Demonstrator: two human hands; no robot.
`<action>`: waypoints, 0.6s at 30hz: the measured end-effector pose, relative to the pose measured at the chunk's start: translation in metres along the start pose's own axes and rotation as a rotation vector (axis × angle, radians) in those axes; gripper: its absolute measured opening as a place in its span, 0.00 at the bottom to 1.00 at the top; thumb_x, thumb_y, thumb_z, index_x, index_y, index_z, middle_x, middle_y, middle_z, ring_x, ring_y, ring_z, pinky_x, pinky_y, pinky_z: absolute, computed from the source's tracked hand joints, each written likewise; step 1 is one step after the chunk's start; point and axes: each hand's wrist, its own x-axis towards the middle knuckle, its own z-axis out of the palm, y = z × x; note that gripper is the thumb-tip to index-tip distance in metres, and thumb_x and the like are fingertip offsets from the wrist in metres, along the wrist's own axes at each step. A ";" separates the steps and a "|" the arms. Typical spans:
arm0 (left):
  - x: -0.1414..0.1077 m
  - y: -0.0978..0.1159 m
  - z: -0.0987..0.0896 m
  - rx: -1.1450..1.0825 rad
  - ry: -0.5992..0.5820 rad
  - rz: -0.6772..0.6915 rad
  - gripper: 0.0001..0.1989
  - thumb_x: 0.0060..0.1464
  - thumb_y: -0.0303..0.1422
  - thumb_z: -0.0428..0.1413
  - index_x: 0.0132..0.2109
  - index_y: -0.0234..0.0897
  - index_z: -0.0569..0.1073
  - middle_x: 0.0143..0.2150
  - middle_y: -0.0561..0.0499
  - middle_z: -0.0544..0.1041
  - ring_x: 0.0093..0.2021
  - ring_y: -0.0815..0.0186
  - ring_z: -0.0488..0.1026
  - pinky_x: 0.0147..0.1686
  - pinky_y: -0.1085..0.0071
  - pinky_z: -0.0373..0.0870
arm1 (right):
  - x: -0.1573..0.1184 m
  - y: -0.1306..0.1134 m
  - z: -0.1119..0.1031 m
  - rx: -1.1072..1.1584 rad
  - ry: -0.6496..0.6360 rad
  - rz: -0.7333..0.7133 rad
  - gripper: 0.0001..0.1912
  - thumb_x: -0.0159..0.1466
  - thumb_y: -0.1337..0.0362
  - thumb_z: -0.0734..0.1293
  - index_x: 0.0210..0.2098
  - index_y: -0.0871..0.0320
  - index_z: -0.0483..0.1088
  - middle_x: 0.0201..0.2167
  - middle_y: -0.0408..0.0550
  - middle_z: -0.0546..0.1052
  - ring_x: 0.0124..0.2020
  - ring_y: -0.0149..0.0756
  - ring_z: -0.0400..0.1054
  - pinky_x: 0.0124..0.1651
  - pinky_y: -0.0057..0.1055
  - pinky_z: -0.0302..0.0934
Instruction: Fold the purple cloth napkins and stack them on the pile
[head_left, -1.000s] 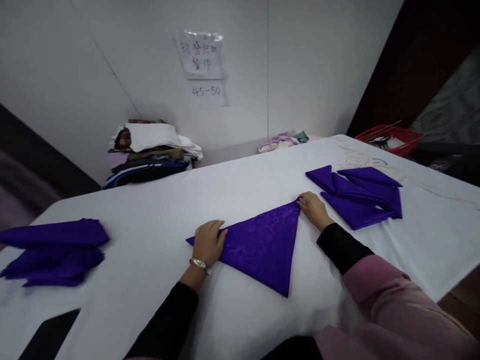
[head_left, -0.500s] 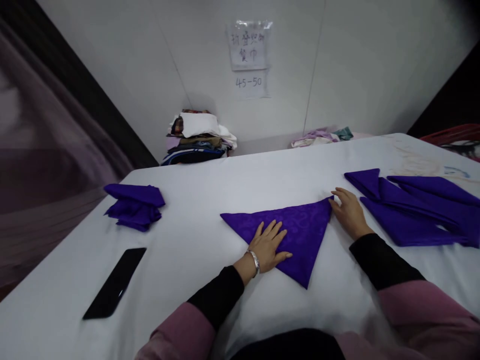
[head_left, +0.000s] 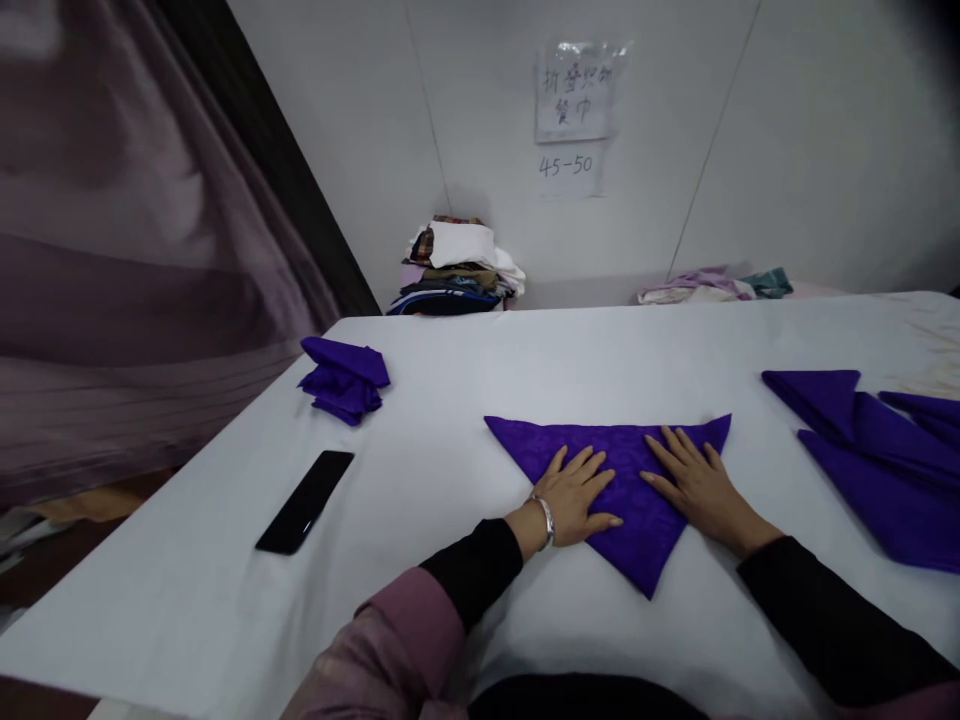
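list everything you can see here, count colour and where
triangle napkin: 1, purple, table centre, under both hands
folded napkins: several, purple, right side
crumpled napkins: small pile, purple, far left
phone: 1, black, left of centre
table: 1, white cover
clothes stack: 1, mixed colours, by wall
loose cloths: few, pale, by wall
paper signs: 2, white, on wall
left hand: flat on napkin, bracelet
right hand: flat on napkin

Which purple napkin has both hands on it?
The flat triangle napkin at centre, under the left hand and right hand; the others lie untouched at the sides.
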 end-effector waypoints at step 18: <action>-0.034 -0.105 -0.040 0.172 0.006 -0.734 0.41 0.54 0.58 0.33 0.65 0.35 0.47 0.68 0.46 0.44 0.67 0.54 0.37 0.62 0.47 0.36 | -0.002 0.002 -0.001 -0.084 -0.036 -0.012 0.33 0.65 0.45 0.46 0.64 0.53 0.48 0.65 0.53 0.50 0.65 0.50 0.41 0.59 0.53 0.45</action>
